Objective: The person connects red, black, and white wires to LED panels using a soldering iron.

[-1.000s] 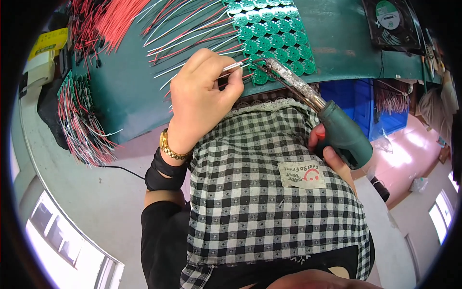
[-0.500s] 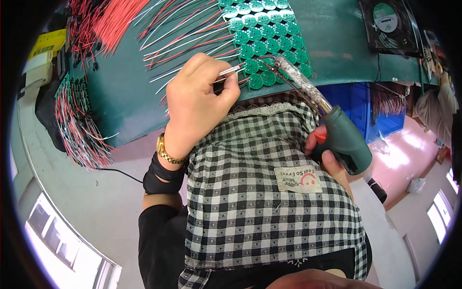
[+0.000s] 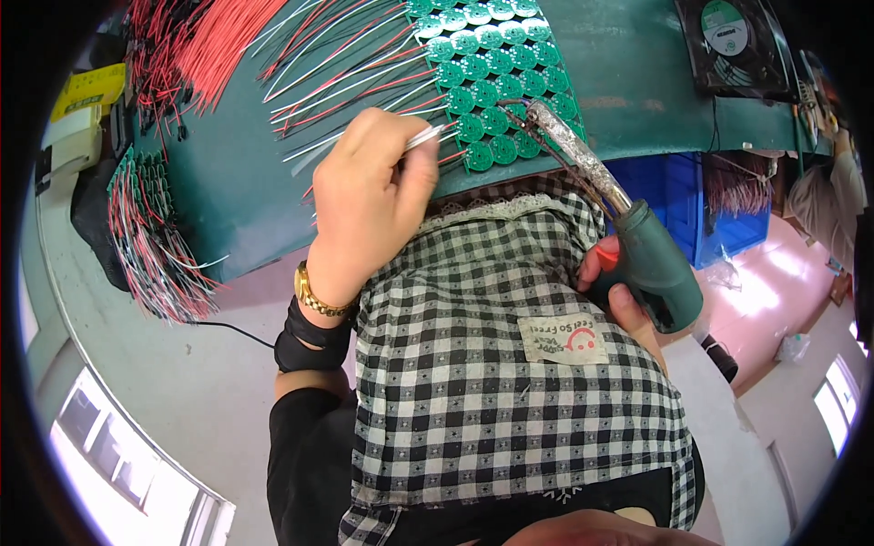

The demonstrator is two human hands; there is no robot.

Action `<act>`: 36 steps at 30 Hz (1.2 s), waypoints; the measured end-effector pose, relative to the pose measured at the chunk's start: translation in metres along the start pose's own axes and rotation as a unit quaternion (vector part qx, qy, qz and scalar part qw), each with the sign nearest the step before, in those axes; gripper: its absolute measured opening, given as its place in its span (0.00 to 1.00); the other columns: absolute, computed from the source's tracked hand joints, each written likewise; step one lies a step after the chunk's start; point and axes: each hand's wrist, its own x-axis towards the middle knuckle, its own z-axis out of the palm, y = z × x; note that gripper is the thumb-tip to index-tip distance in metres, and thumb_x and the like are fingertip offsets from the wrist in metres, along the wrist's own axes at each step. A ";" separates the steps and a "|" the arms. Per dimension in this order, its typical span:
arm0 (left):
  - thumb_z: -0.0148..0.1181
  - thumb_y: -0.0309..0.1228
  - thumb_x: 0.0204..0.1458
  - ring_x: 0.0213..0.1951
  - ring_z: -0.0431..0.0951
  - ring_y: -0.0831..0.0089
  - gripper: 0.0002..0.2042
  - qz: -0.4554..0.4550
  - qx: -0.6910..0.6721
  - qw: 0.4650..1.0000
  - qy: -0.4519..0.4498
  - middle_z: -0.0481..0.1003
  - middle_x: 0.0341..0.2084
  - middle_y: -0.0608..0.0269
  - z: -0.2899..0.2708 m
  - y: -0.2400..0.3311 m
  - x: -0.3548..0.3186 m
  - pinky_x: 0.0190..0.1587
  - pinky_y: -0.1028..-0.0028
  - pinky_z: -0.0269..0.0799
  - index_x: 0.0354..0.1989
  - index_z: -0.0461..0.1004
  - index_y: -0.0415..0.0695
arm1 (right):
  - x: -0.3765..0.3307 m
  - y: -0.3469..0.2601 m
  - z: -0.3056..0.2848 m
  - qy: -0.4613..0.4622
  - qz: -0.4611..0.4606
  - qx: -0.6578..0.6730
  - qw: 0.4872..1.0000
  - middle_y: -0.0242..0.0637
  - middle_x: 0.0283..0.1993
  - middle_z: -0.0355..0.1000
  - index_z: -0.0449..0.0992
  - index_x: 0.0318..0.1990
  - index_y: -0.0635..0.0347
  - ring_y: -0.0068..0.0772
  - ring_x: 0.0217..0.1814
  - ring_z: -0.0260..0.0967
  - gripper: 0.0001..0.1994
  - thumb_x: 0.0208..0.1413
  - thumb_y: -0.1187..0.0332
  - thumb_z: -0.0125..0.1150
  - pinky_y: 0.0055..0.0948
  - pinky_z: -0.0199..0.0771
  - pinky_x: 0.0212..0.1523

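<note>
The left hand [image 3: 373,187] is over the dark green counter [image 3: 241,196], at the left edge of a panel of round green circuit boards [image 3: 478,65], its thumb and index fingers [image 3: 419,177] pinched closed on white wire [image 3: 424,136] whose ends point toward the panel's edge. The panel lies flat on the counter, its rows of discs running from the near edge up to the top of the view, and red, white and black leads [image 3: 350,91] fan out from its left side. The right hand [image 3: 624,296] has its fingers curled around the dark green handle of a soldering gun [image 3: 651,264], a red trigger [image 3: 606,258] beside the index finger; the rest of that grip is hidden behind the handle. The gun's worn metal barrel [image 3: 569,136] slants up and to the left, its thin dark tip over the lower rows of the panel; whether it touches a board cannot be told. At the far left of the counter are a bundle of red wires [image 3: 223,50] and, nearer, a stack of wired green boards [image 3: 159,218] with leads hanging down over the edge. A black fan [image 3: 728,45] sits toward the right end of the counter, and a blue crate [image 3: 657,205] stands below. The person wears a black-and-white checked apron [image 3: 510,409] and a gold watch [image 3: 314,293] on the left wrist
</note>
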 end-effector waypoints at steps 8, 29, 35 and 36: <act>0.52 0.20 0.52 0.27 0.75 0.67 0.07 -0.023 -0.088 0.994 0.052 0.75 0.32 0.55 -0.022 0.010 -0.023 0.32 0.73 0.71 0.39 0.71 0.37 | -0.001 0.003 -0.001 0.018 -0.008 0.009 1.000 0.35 0.33 0.65 0.65 0.48 0.63 0.25 0.33 0.63 0.20 0.51 0.60 0.57 0.25 0.65 0.35; 0.59 0.21 0.39 0.13 0.60 0.78 0.04 -0.021 -0.075 0.994 -0.076 0.65 0.13 0.65 -0.007 0.006 -0.012 0.18 0.77 0.56 0.25 0.75 0.42 | -0.018 0.016 -0.013 0.008 0.019 0.010 1.000 0.33 0.33 0.67 0.69 0.41 0.64 0.26 0.32 0.64 0.20 0.46 0.58 0.59 0.24 0.65 0.33; 0.58 0.22 0.38 0.14 0.64 0.79 0.02 -0.065 -0.075 0.991 -0.090 0.68 0.15 0.65 -0.009 0.007 -0.010 0.19 0.79 0.60 0.23 0.75 0.40 | -0.019 0.016 -0.013 -0.004 -0.005 -0.024 1.000 0.35 0.31 0.69 0.72 0.39 0.64 0.29 0.31 0.67 0.16 0.47 0.61 0.58 0.27 0.67 0.33; 0.58 0.22 0.38 0.14 0.64 0.79 0.02 -0.066 -0.073 0.991 -0.089 0.68 0.15 0.65 -0.010 0.007 -0.011 0.19 0.79 0.60 0.23 0.75 0.40 | -0.019 0.014 -0.013 -0.010 -0.002 -0.052 0.999 0.36 0.31 0.71 0.73 0.37 0.64 0.32 0.32 0.68 0.15 0.47 0.61 0.58 0.28 0.68 0.33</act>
